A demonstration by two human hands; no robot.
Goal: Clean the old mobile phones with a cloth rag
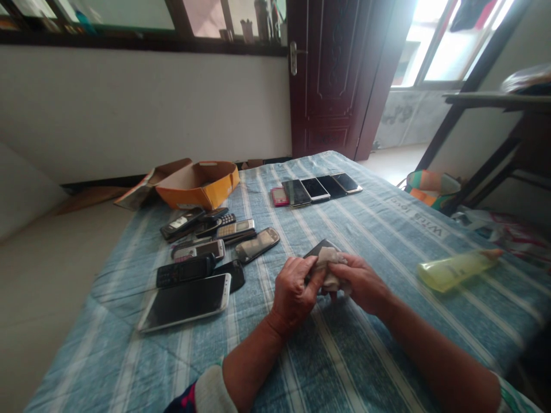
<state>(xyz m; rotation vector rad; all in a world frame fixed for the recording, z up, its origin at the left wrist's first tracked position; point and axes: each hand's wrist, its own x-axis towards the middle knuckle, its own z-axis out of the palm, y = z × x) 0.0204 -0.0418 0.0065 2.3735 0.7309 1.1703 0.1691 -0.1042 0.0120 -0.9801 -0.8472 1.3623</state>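
Observation:
My left hand (295, 292) grips a dark phone (317, 249) by its near end, fingers curled round it. Against the same phone my right hand (364, 284) presses a crumpled whitish cloth (329, 264), fingers closed on the cloth. Both hands hover just above the blue striped bedcover (344, 355), near its middle.
A pile of several old phones (206, 252) lies to the left, with a large smartphone (185, 301) nearest. A row of phones (316, 189) lies at the far edge. An orange cardboard box (200, 183) stands at the far left. A yellow bottle (456, 268) lies at the right.

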